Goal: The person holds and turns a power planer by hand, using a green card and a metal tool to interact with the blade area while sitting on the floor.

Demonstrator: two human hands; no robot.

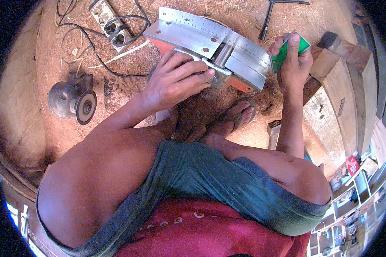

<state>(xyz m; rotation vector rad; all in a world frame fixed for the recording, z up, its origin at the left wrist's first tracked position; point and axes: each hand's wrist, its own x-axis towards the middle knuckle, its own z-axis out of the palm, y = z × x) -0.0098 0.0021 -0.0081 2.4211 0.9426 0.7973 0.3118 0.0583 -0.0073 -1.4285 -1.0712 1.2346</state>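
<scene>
In front of me an electric hand planer (pixel 182 41) lies with its metal sole up, orange body parts showing below. A steel ruler (pixel 248 41) with fine scale marks stands along the far side of the sole. The cutter drum (pixel 223 55) shows in the gap between the two sole plates. My left hand (pixel 176 79) is closed over the planer's near side, fingertips close to the drum. Just off the planer's right end, my right hand (pixel 297 64) pinches a small flat green piece (pixel 280 58) with a pale edge, thumb on top. Its exact kind is unclear.
Shavings cover the floor. A bench grinder (pixel 70 103) stands left; a power strip (pixel 108 28) with black cables lies far left. A dark T-shaped metal tool (pixel 266 21) lies at the far side. Thick wooden pieces (pixel 330 85) stand at right, shelves (pixel 358 195) beyond my right knee.
</scene>
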